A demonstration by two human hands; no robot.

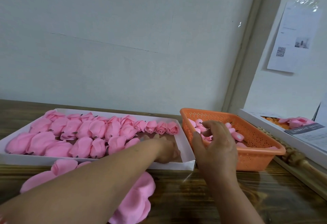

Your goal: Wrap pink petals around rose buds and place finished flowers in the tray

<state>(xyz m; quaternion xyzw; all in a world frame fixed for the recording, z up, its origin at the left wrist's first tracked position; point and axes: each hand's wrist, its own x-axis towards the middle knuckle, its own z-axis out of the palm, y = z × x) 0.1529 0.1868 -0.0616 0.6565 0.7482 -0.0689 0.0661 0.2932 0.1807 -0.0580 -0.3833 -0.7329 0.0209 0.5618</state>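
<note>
- Tray (10, 154) of finished flowers (74, 133): left of both hands; left hand (168, 150) reaches into its near-right bare corner, blurred, grip cannot tell.
- Orange basket (256, 160): under right hand (215, 146).
- Rose buds (237, 136): just beyond right fingertips, fingers loosely curled, nothing held; right hand nearer.

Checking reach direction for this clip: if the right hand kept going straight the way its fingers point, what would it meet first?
Most likely the small pink rose buds in the orange basket: the right hand hangs over its near-left corner, fingers curled down toward them. Depth is unclear, so contact can't be ruled out.
</note>
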